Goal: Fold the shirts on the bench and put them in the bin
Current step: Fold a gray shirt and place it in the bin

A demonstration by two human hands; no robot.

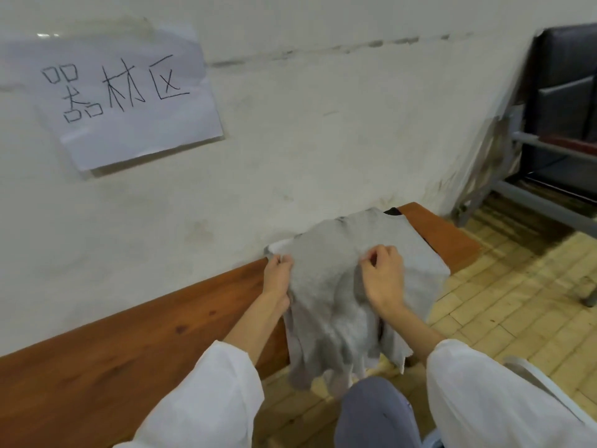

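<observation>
L hand (277, 275), R hand (385, 277): pinch-grip on grey shirt (326, 250) atop bench (155, 337).

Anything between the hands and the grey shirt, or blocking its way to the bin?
Nothing stands between them: the left hand and right hand both pinch the grey shirt, which drapes over the front edge of the bench. No bin is clearly in view, so the way to it cannot be judged.

Soft, even indoor light; wide-angle frame.
The wall (323, 140) is flatly lit, a faint shadow under the paper sign (129, 92) at ten o'clock; edges bow, the chair (565, 92) at two o'clock is smeared, the grey shirt (332, 286) at six o'clock soft.
</observation>
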